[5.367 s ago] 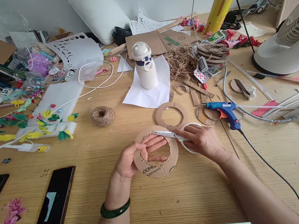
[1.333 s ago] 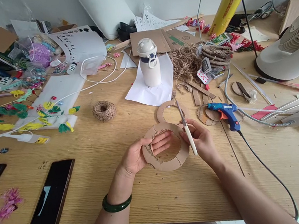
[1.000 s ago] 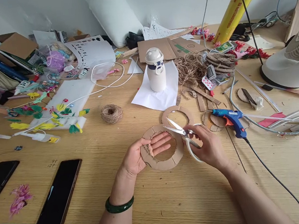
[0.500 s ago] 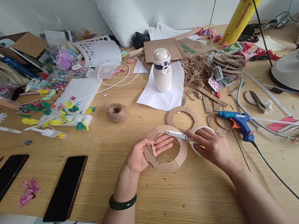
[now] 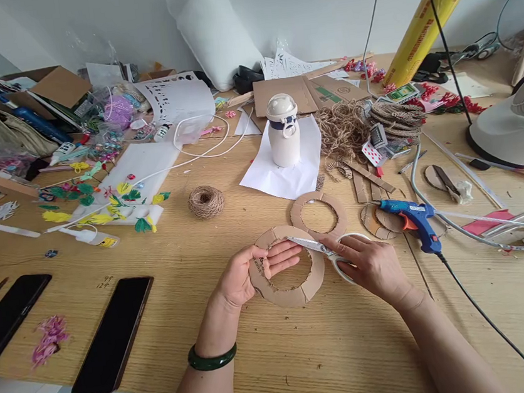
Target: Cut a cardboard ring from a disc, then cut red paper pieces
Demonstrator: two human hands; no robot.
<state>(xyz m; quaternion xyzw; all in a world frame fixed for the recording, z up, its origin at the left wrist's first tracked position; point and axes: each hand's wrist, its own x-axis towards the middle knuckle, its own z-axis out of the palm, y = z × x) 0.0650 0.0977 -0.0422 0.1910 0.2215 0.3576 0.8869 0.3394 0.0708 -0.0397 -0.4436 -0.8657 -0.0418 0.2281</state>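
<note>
Scissors (image 5: 312,245) lie over the upper right rim of a cardboard ring (image 5: 297,296), long axis running from the right hand (image 5: 375,267) leftward and slightly forward, tips at the opening, toward the fingers of the left hand (image 5: 239,279). The right grip is closed round the handles; the left pinches the ring's left edge, thumb on top, fingers showing through the hole. The ring is between both hands over the worktop (image 5: 262,367), nearer the left, a second ring (image 5: 341,211) just beyond.

Held ring (image 5: 291,298) of matt cardboard, rough inside; shiny metal-bladed scissors (image 5: 327,251); smooth wooden table (image 5: 262,360).
</note>
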